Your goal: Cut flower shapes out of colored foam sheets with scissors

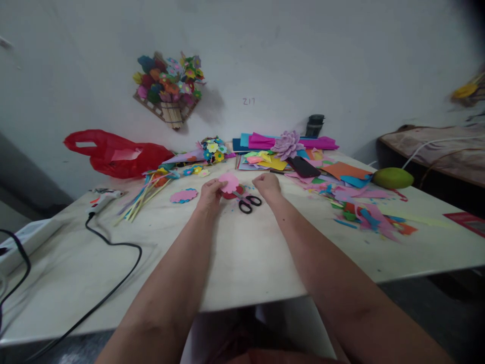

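Pink paper (230, 179) is just left of the scissors (250, 202), its edge pinched in the left hand (211, 194), maybe to steady it, while right of them the right hand (269, 185) curls closed, maybe empty, I can't tell.

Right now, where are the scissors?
In the head view's centre, the scissors lie between the left hand and right hand, by the red piece.

The person has a bare left hand (212, 194), a bare right hand (268, 185), a small dark spot (284, 219) on the right forearm (310, 242), and reddish clothing (286, 357).
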`<state>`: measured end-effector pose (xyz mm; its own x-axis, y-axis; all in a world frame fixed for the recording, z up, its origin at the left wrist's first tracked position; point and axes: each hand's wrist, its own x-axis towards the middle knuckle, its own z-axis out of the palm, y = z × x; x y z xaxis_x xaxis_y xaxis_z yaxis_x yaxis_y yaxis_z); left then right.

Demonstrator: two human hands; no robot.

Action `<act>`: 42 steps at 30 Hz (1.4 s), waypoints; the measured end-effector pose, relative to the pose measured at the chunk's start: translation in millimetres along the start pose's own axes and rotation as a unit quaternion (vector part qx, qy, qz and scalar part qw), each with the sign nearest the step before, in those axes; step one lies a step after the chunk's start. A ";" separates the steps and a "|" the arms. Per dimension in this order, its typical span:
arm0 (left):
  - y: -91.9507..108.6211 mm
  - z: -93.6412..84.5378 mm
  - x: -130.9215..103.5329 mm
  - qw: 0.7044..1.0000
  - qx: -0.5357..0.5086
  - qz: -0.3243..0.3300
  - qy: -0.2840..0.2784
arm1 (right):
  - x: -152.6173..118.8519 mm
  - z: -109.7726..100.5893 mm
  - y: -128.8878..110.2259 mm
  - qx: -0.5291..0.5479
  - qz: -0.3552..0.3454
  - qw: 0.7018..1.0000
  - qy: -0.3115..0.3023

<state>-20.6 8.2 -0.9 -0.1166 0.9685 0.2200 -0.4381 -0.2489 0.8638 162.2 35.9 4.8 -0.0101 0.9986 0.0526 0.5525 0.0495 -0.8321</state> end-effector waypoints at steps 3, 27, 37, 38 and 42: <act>1.0 0.5 -1.4 1.000 0.013 -0.018 -0.020 | -5.0 -2.0 -3.5 -0.008 0.000 0.994 0.110; -3.2 -0.8 -1.5 0.988 0.093 -0.083 -0.094 | -28.8 8.5 -27.8 0.284 -0.072 0.951 -0.103; 1.4 5.6 -6.1 0.989 0.056 -0.096 -0.094 | -30.3 23.5 -30.4 0.359 -0.045 0.932 -0.035; 1.6 5.9 -6.3 0.990 0.056 -0.095 -0.089 | -30.4 24.5 -30.5 0.361 -0.042 0.931 -0.030; 1.8 6.5 -6.7 0.992 0.064 -0.088 -0.071 | -31.1 27.5 -30.9 0.359 -0.037 0.932 -0.007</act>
<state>-14.8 1.3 2.1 0.0827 0.9900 0.1145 -0.3235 -0.0820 0.9427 122.5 3.8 13.7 -0.0393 0.9917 0.1221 -0.1510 0.1149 -0.9818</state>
